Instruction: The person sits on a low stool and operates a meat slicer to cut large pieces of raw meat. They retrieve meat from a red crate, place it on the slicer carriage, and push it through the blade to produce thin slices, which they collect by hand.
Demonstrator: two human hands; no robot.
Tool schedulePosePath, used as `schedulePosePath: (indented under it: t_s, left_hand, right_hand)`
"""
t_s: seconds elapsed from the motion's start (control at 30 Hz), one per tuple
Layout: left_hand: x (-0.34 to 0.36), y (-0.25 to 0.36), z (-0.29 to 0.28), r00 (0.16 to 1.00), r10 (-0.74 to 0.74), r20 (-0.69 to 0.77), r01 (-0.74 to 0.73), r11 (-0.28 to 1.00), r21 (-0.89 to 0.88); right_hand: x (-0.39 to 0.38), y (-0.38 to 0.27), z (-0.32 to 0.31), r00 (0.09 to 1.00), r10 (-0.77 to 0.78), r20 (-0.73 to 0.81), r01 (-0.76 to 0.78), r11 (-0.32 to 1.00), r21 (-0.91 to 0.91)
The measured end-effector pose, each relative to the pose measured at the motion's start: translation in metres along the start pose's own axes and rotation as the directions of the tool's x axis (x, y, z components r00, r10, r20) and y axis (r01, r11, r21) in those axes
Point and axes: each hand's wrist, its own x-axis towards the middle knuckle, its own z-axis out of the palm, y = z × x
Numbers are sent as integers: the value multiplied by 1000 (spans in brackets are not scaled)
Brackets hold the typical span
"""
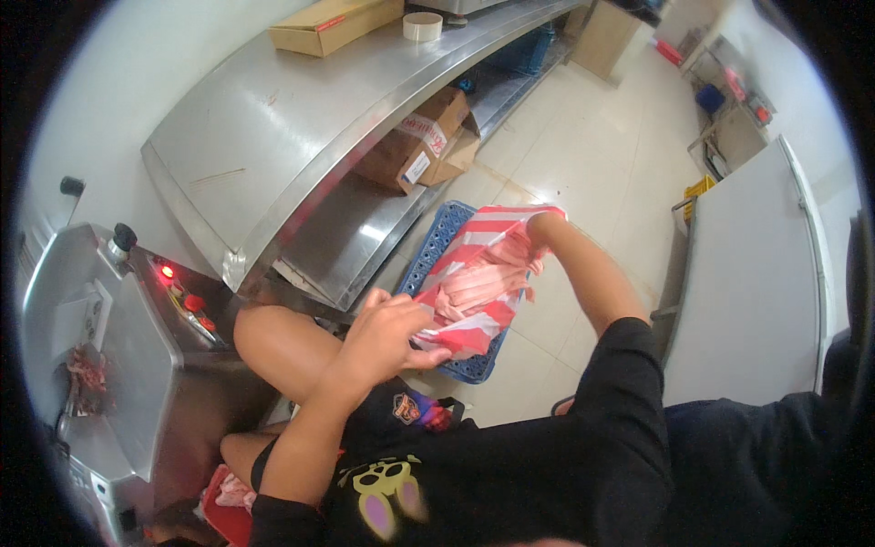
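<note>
A red-and-white striped plastic bag (476, 335) lies open in front of me, over a blue perforated plastic crate (436, 244) on the floor. Pale pink strips of raw meat (483, 284) fill its mouth. My left hand (390, 335) pinches the near left edge of the bag between thumb and fingers. At the far right end of the opening is my right hand (545, 233), bent down against the bag and the meat. Its fingers are mostly hidden there, so their grip does not show.
A steel counter (273, 123) carries a cardboard box (333, 27) and a roll of tape (422, 27); a brown carton (415, 146) sits below. Left stands a steel machine (146, 365) with a lit red lamp, near a red tub (223, 520) of meat. A white cabinet (752, 292) stands right.
</note>
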Motion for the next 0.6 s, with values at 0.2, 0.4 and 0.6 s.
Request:
schedulePosePath:
  t_s: [0.2,0.4,0.6]
  left_hand:
    - [-7,-11,-11,998,-69,8,68,988,141]
    - [-14,-26,-15,994,-105,-1,105,986,133]
    - [-3,-24,-13,998,-69,7,68,991,114]
  right_hand:
    - [-35,-14,-11,981,178,-73,-191,936,-295]
    - [-78,-22,-15,946,263,-190,-319,860,-398]
    - [-52,-2,-25,920,301,-250,-382,833,-402]
